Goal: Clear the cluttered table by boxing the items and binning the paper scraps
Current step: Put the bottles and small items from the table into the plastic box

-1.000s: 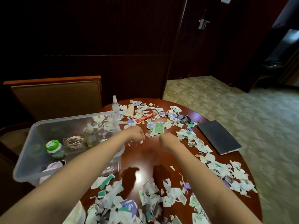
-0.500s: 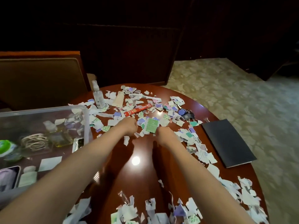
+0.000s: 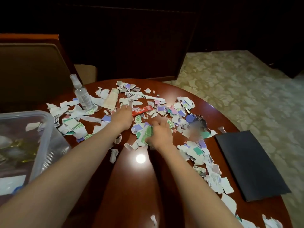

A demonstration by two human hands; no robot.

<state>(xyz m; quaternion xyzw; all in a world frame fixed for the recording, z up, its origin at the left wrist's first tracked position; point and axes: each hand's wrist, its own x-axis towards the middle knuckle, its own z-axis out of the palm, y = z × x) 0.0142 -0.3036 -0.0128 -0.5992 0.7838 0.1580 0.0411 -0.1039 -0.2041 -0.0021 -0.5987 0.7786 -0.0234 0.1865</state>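
**Both hands down in the scrap pile, mid-tabletop**

Left hand [image 3: 122, 116] lies palm down on the paper scraps [image 3: 179, 111]. Its fingers are stretched out and loose, gripping nothing, with the tips right at the near end of the red sachet [image 3: 142, 110]. Right hand [image 3: 160, 134] is also palm down, fingers spread flat over scraps and not curled round anything. Its thumb side sits against a green packet [image 3: 146, 134].

The scraps are white, purple and green bits. They cover the far half of the round wooden tabletop [image 3: 134, 186] and run down its right side. A few loose ones lie near the forearms.

Mixed in with the scraps:
- A clear spray bottle [image 3: 81, 94] stands upright at far left.
- A cream tube [image 3: 111, 100] lies just right of the bottle.
- A white comb [image 3: 143, 96] lies beyond the sachet.
- A blue key fob [image 3: 190, 118] with keys lies right of the sachet.

A black notebook [image 3: 248, 163] lies flat at the right edge, apart from the hands, with scraps along its left side. The clear plastic box [image 3: 47, 122] sits at the left edge of the tabletop, near the left forearm. Its contents are blurred.

A brown chair [image 3: 29, 71] stands behind the box. There is patterned carpet [image 3: 246, 88] to the right.
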